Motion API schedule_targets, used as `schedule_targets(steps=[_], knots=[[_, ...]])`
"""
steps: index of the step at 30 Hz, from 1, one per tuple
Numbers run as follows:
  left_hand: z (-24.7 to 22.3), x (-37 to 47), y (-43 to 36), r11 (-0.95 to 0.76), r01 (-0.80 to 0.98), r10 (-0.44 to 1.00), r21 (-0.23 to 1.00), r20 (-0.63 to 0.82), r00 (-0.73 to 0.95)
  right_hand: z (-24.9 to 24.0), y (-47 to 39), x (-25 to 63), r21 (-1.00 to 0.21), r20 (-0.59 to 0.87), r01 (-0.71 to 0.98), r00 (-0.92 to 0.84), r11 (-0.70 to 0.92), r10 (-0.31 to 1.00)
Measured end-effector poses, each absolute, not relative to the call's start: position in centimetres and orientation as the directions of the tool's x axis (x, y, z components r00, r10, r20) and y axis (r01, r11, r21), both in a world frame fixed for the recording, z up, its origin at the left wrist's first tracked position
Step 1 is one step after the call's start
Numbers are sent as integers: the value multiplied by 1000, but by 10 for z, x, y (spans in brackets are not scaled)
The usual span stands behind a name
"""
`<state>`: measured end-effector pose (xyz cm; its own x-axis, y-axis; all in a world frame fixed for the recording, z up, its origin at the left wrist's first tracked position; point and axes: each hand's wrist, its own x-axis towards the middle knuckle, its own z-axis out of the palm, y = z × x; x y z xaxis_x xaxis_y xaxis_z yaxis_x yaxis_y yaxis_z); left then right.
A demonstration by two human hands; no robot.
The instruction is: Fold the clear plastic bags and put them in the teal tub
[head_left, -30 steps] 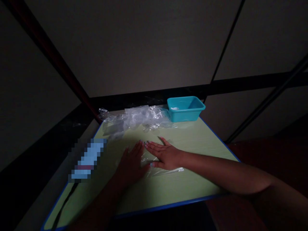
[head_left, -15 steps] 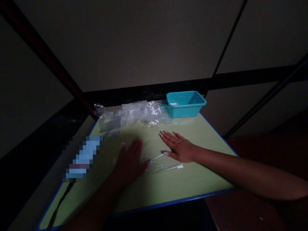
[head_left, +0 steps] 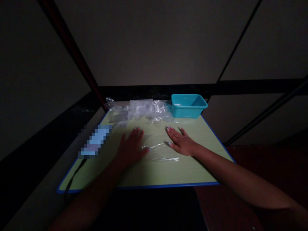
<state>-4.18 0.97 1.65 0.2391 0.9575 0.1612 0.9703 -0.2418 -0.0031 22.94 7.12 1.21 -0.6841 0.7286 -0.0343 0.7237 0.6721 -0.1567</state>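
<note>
- Toward three o'clock, the right hand (head_left: 184,144) had slid away from the left hand (head_left: 130,149).
- Nine o'clock: a pixelated blue object (head_left: 96,141) lay on the table (head_left: 156,176).
- The left hand lay flat, fingers spread, thumb over clear film (head_left: 158,154) at centre.
- Crumpled plastic (head_left: 144,109) lay at eleven.
- The right hand rested open.
- A teal tub (head_left: 187,111) stood at one.

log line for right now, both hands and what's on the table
left hand: flat on clear plastic bag | right hand: flat, beside bag's right side | far side: crumpled clear plastic, turquoise bin
</note>
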Motion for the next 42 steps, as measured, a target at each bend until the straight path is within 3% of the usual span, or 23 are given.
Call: schedule_targets(steps=[3,6,13,17,29,37,42], knots=[[26,-39,4,-191,979,930,-67,307,203,12,70,231,-150,-17,728,-679,669,734],[29,-32,-4,-202,977,913,-71,346,214,17,63,228,-146,30,674,-729,724,684],[17,-22,-3,-264,964,938,-21,226,261,30,31,211,-238,72,252,-958,938,276],[10,-26,1,-275,961,954,-15,124,274,30,23,210,-311,32,177,-980,934,197],[2,-29,2,-265,964,960,-37,87,267,37,29,229,-478,-98,228,-974,848,206],[24,-25,-14,-211,966,882,-151,396,255,42,53,239,-451,43,329,-921,830,388],[16,-22,-29,-393,908,873,-145,252,418,42,60,244,-410,94,411,-869,814,487]])
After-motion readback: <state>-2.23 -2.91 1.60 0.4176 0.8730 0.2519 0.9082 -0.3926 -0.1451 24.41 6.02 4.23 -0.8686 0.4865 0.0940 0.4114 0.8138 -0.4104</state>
